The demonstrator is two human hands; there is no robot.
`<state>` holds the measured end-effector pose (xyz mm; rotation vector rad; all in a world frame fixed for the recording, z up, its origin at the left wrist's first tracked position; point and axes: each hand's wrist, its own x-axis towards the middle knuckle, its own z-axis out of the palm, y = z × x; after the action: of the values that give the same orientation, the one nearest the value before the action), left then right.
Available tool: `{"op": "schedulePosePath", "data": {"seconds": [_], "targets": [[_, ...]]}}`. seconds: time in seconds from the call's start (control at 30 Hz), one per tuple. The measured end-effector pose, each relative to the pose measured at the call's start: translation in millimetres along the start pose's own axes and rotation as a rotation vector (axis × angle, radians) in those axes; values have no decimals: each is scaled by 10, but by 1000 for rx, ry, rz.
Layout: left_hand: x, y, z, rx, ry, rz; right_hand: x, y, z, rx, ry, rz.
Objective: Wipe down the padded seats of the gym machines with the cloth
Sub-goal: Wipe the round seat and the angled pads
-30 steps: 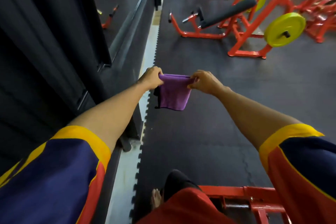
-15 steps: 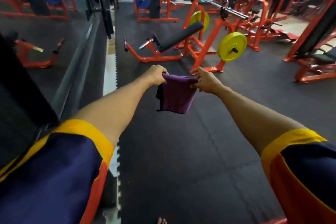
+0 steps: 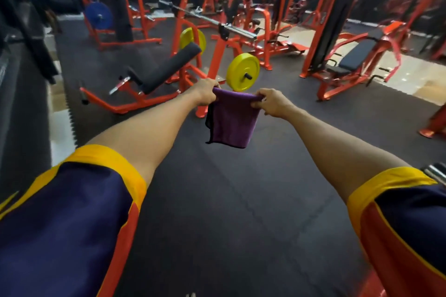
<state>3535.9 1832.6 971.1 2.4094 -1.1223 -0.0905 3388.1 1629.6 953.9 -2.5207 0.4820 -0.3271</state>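
The left hand and right hand each clench a top corner of the cloth, fingers curled over the hem, so the cloth hangs folded straight below the grip, in the air and touching no pad. Wiping looks not yet begun, and the risks come from the way to the seats. The nearest pad slants beyond and to the left of the left hand; a seat sits well off to the right of the right hand. Directly behind the stretched hem stands a plate with its stub pointing this way, and orange frame rails run low beyond the left hand. Held out like this, the cloth likely hides part of that ground, so a foot could catch a rail or a shin meet the stub. The hold is on the top edge only: if either hand slackens, the cloth would swing from one corner, unfold, or fall to the floor below the grip and pick up grit that would then be smeared across the padding. Farther machines are too blurred to tell their seats apart.
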Motion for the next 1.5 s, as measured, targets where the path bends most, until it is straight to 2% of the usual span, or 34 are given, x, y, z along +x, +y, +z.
{"op": "schedulePosePath", "data": {"seconds": [0.3, 0.57, 1.0, 1.27, 1.5], "targets": [[2050, 481, -199, -9, 6, 250, 1052, 446, -875, -29, 185, 134], [3911, 1235, 215, -87, -14, 425, 2137, 1525, -1764, -93, 335, 257], [5980, 2754, 919, -295, -62, 668, 3109, 3075, -3106, -173, 530, 439], [7569, 3665, 1558, -450, -222, 752, 3797, 3996, -3737, -235, 657, 525], [8738, 4622, 1894, -483, -358, 831, 4244, 4816, -4507, -257, 749, 651]]}}
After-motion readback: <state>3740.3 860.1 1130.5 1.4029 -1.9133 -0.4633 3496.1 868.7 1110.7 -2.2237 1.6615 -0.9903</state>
